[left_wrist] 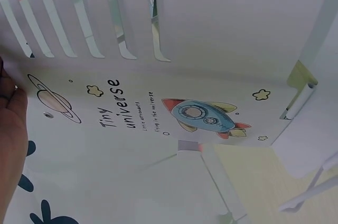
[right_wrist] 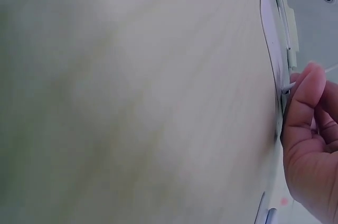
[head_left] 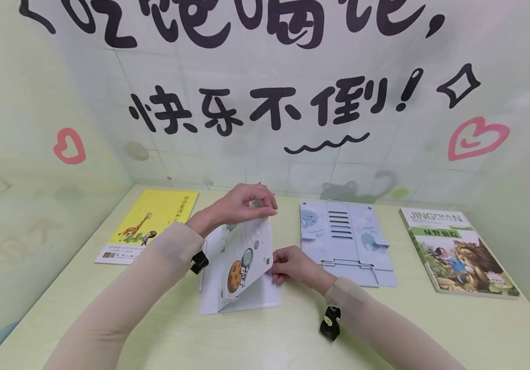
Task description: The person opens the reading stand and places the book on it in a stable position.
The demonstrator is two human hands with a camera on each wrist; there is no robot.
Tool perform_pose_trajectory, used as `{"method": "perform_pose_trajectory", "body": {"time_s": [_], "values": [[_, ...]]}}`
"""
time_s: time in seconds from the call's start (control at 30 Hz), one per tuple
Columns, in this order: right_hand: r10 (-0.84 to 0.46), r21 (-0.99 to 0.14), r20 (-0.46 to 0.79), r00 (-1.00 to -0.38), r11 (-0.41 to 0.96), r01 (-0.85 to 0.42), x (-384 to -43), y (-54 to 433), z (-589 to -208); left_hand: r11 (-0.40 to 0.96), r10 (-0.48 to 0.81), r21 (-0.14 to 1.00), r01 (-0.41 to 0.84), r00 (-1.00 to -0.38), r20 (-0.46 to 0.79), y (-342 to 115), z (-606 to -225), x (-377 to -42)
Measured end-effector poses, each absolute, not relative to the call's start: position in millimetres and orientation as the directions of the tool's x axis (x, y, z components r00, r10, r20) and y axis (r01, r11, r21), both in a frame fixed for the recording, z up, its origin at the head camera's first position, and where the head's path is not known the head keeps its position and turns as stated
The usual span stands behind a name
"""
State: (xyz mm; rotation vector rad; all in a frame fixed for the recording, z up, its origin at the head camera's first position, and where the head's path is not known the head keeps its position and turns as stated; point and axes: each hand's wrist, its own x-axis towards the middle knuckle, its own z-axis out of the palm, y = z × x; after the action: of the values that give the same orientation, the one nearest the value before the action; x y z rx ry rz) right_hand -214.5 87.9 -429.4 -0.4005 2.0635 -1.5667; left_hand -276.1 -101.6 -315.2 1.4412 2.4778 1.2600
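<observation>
A white book stand with a space print is partly unfolded on the table, its slotted panel tilted up over a flat base. At the panel's upper edge, my left hand grips it with bent fingers. The left wrist view shows the panel's slots, the words "Tiny universe" and a rocket. Low on the stand's right side, my right hand has thumb and forefinger together. In the right wrist view those fingers pinch a thin white wire support close to the base.
A pale blue book stand lies flat at the right, its wire bracket toward the front. Beyond it is a thick illustrated book. At the left lies a yellow book. A printed sheet covers the wall behind the table.
</observation>
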Motion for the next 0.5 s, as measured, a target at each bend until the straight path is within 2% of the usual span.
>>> {"method": "perform_pose_trajectory", "body": {"time_s": [0.3,0.5], "values": [[-0.459,-0.953,-0.213,-0.862,0.291,0.080,-205.7,86.1,-428.3,0.274,0.725,0.661,0.698,-0.602,0.335,-101.5,-313.4,-275.2],[-0.394,-0.985,-0.131,-0.910,0.156,0.075,-187.7,86.8,-419.3,0.296,0.699,0.688,0.663,-0.641,0.317,-101.8,-312.4,-273.7]]}}
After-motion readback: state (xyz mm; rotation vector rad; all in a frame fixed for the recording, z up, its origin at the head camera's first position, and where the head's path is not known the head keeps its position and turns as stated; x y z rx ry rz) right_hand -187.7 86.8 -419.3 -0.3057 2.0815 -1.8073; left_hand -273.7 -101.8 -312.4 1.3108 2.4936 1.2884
